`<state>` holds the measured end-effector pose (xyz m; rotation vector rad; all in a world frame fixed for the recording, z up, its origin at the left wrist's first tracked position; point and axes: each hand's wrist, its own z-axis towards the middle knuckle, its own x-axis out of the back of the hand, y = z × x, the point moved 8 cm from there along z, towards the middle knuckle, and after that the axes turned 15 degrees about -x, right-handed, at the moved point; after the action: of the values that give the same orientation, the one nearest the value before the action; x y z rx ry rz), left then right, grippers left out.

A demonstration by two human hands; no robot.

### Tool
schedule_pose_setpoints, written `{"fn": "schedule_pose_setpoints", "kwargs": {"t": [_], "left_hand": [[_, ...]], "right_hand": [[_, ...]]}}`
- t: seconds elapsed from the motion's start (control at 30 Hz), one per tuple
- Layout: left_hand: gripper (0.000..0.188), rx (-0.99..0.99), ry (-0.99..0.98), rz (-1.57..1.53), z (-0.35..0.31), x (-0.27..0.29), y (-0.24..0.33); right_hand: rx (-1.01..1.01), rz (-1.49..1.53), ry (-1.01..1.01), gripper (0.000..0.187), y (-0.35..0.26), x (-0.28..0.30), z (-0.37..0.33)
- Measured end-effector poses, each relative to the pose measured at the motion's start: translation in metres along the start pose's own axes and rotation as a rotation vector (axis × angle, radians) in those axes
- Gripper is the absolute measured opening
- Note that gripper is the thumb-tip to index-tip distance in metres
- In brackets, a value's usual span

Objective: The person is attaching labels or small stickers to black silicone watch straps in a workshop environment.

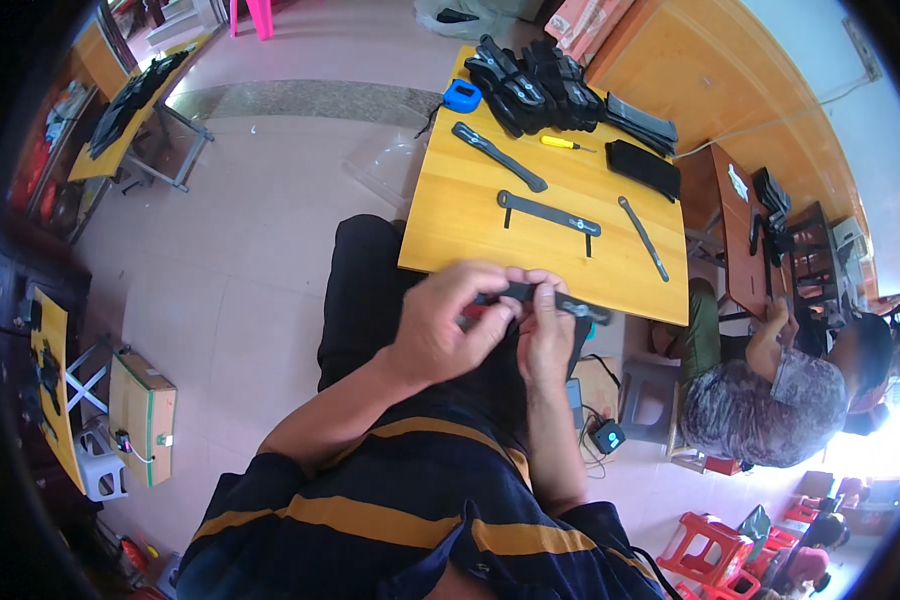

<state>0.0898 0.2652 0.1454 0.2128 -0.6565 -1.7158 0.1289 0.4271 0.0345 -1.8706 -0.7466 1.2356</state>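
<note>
Left grip [455, 315]: looks pinched narrow on the dark strap [584, 309], probably steadying it
Right grip [543, 330]: closed round it too, rest sticks out right
Strap spot: near edge of the tabletop [448, 225], likely comfier there
Strap pile [545, 85]: far side, maybe saving room lol

No readable text; pale mark [576, 309] on held dark strap [592, 313] too blurred.

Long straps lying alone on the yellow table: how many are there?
3: a left strap below the blue tape measure, a middle strap, and a thin right strap near the table's right edge. The pile may hide more.
</note>
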Motion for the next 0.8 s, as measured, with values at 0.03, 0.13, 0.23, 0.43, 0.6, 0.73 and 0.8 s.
{"fn": "schedule_pose_setpoints", "kwargs": {"t": [0.03,0.13,0.23,0.43,0.6,0.73,0.8], "left_hand": [[0.031,0.104,-0.038,0.08,-0.008,0.006,-0.015],[0.022,0.304,0.048,0.087,-0.026,0.013,-0.051],[0.015,0.665,0.048,-0.276,-0.056,-0.001,-0.092],[0.011,0.733,-0.034,-0.365,-0.049,-0.023,-0.101],[0.011,0.815,-0.03,-0.341,-0.053,-0.039,-0.125],[0.011,0.922,-0.026,-0.395,-0.063,-0.052,-0.143],[0.012,0.94,-0.044,-0.419,-0.063,-0.058,-0.148]], "right_hand": [[0.002,0.043,0.023,0.027,-0.005,0.007,0.002],[0.059,0.12,0.065,0.028,-0.018,0.02,0.005],[0.038,0.15,0.047,0.028,-0.019,0.018,0.009],[0.028,0.167,0.045,0.028,-0.015,0.025,0.019],[0.009,0.225,0.013,0.028,-0.011,0.032,0.028],[0.005,0.257,0.022,0.03,-0.011,0.039,0.036],[-0.004,0.257,0.029,0.03,-0.014,0.043,0.042]]}}
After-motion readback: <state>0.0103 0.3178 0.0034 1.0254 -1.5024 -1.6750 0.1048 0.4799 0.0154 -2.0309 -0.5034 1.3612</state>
